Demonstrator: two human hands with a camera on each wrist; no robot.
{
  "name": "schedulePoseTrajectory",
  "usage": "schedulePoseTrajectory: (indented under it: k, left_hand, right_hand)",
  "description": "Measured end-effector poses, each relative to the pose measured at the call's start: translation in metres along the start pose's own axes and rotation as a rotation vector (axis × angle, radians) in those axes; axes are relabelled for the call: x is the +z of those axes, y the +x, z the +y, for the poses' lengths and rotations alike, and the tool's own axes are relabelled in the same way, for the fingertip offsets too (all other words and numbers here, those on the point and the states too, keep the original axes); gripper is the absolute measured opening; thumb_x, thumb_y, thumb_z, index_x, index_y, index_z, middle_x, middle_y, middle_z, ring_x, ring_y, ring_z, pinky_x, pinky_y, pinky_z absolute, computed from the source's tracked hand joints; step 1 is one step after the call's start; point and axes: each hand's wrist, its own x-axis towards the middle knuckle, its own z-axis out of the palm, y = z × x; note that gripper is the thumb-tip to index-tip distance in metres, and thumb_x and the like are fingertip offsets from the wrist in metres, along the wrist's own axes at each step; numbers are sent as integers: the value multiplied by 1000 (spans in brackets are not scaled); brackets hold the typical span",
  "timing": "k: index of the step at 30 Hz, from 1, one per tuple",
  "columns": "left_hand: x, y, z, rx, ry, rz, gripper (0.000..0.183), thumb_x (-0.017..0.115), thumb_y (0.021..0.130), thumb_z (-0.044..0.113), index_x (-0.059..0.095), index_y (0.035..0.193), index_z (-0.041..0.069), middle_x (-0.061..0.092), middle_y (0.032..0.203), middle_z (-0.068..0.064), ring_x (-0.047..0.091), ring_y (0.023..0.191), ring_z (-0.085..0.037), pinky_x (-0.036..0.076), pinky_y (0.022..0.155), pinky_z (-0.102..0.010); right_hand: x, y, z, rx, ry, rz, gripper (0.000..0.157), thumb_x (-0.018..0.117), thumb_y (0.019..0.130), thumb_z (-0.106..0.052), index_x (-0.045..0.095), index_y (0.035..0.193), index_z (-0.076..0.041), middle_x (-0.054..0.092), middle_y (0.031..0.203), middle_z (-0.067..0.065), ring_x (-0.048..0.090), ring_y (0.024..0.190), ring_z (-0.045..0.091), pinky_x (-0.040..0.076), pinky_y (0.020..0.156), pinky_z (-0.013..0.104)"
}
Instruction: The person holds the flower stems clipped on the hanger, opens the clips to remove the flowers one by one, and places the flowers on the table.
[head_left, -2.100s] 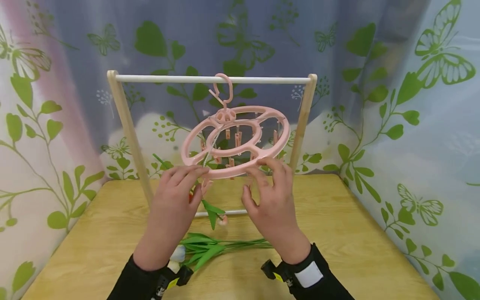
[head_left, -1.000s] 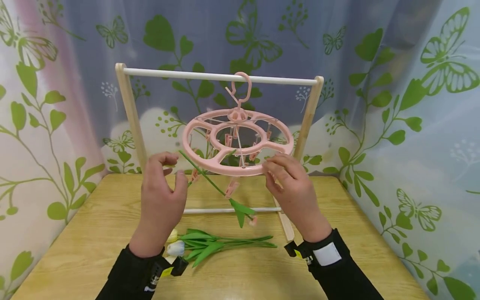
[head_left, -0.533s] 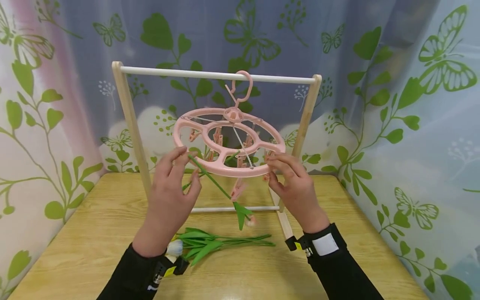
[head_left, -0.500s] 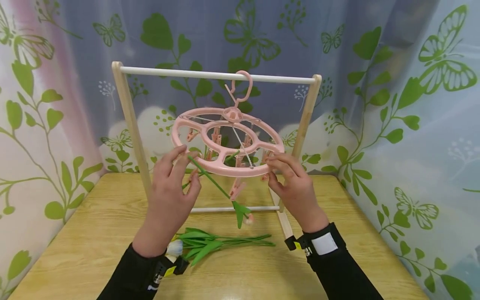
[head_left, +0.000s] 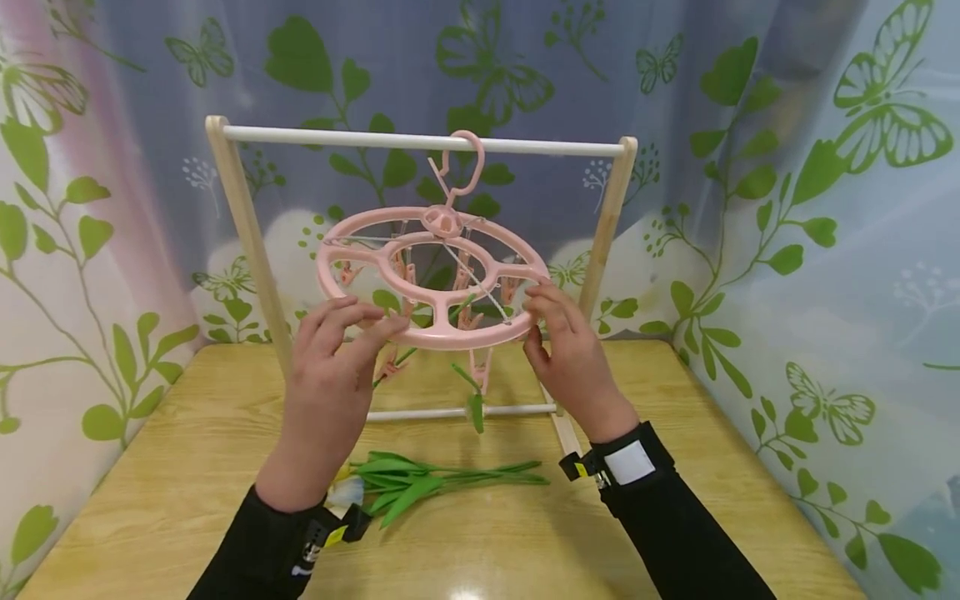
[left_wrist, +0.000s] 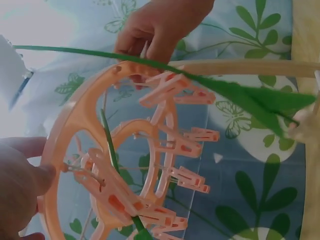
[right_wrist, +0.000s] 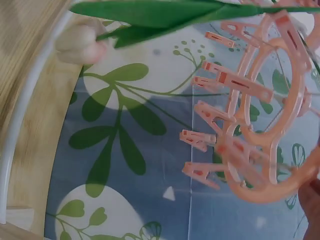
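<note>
A pink round clip hanger (head_left: 457,337) hangs by its hook from the white bar (head_left: 337,137) of a wooden rack. My left hand (head_left: 322,392) holds its front-left rim, fingers above; in the left wrist view the thumb and fingers of the left hand (left_wrist: 17,185) are at the rim. My right hand (head_left: 573,367) pinches the rim at the right. Pink clothespins (right_wrist: 245,85) dangle below the ring. One grips the stem of an artificial tulip (right_wrist: 77,42) with a pale pink-white blossom, hanging below. Another green stem (left_wrist: 110,140) runs through a clip; its blossom is hidden.
Several artificial tulips (head_left: 405,483) lie on the wooden table (head_left: 712,500) in front of the rack, their blossoms partly behind my left wrist. Rack posts (head_left: 251,242) stand at both sides, with a lower white bar (head_left: 427,413). A leaf-patterned curtain (head_left: 825,250) surrounds the table.
The ring has turned, its front swinging to the right, and the clipped tulip has turned with it. My left hand came off the rim, then took hold again; my right hand stays on the rim.
</note>
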Motion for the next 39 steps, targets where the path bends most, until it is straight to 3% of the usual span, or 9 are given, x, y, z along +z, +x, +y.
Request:
schedulePoseTrajectory:
  k: [6, 12, 21, 24, 26, 29, 31, 35, 39]
  left_hand:
    - [0, 1, 10, 50, -1, -7, 49, 69, 91, -17, 78, 125, 17, 67, 116, -17, 54, 110, -44, 41, 101, -53]
    - [4, 0, 18, 75, 44, 5, 49, 68, 92, -17, 78, 126, 18, 66, 116, -18, 53, 102, -42, 40, 93, -52]
    - [3, -2, 29, 10, -4, -34, 20, 65, 98, 2, 77, 114, 5, 64, 115, -18, 58, 102, -36, 44, 97, -52]
    - [-1, -1, 36, -74, -23, -175, 15, 61, 98, 3, 75, 102, 7, 67, 96, -8, 61, 82, -22, 52, 77, -37]
    - [-3, -1, 40, -159, -27, -364, 15, 60, 100, 5, 74, 98, 11, 66, 86, 0, 55, 69, -13, 47, 63, -30]
    - [2, -3, 41, -268, -40, -645, 16, 61, 102, 10, 76, 99, 15, 66, 84, 5, 51, 65, -8, 45, 61, -29]
    - [12, -7, 39, -323, -56, -777, 14, 64, 104, 16, 78, 106, 15, 71, 92, 3, 60, 74, -10, 50, 68, -32]
    - [38, -22, 30, -433, -106, -914, 38, 72, 101, 31, 69, 133, 12, 71, 123, -8, 70, 101, -22, 57, 82, -40]
    - [60, -38, 24, -550, -237, -931, 63, 77, 97, 39, 55, 150, 13, 61, 140, -15, 66, 119, -32, 56, 94, -48]
  right_hand:
    - [-6, 2, -13, 25, -6, 76, 43, 65, 94, 3, 55, 136, 6, 51, 141, 31, 50, 134, 46, 48, 109, 51]
    - [-7, 3, -29, -12, 5, 119, 41, 72, 95, 4, 60, 133, 1, 61, 127, 25, 58, 126, 43, 49, 108, 50]
    - [1, 3, -34, 5, 8, 99, 27, 74, 96, 2, 67, 122, -4, 63, 122, 22, 61, 123, 39, 52, 106, 46]
    - [3, 4, -34, 22, 12, 106, 28, 75, 95, 3, 68, 121, -4, 63, 121, 22, 61, 123, 39, 52, 106, 46]
    - [5, 5, -34, 28, 16, 107, 28, 76, 94, 3, 68, 120, -4, 63, 121, 21, 61, 123, 39, 52, 106, 46]
    - [7, 6, -35, 29, 16, 108, 28, 77, 93, 4, 69, 119, -4, 63, 121, 21, 62, 122, 38, 53, 105, 46]
    - [9, 6, -35, 28, 11, 105, 29, 77, 92, 4, 69, 119, -4, 63, 121, 20, 62, 121, 38, 53, 104, 45]
    - [10, 6, -37, 36, 8, 99, 29, 78, 93, 2, 68, 119, -5, 63, 122, 19, 62, 120, 37, 53, 104, 45]
    - [11, 6, -40, 52, 10, 95, 29, 78, 93, 0, 68, 120, -6, 63, 123, 19, 61, 119, 37, 50, 108, 46]
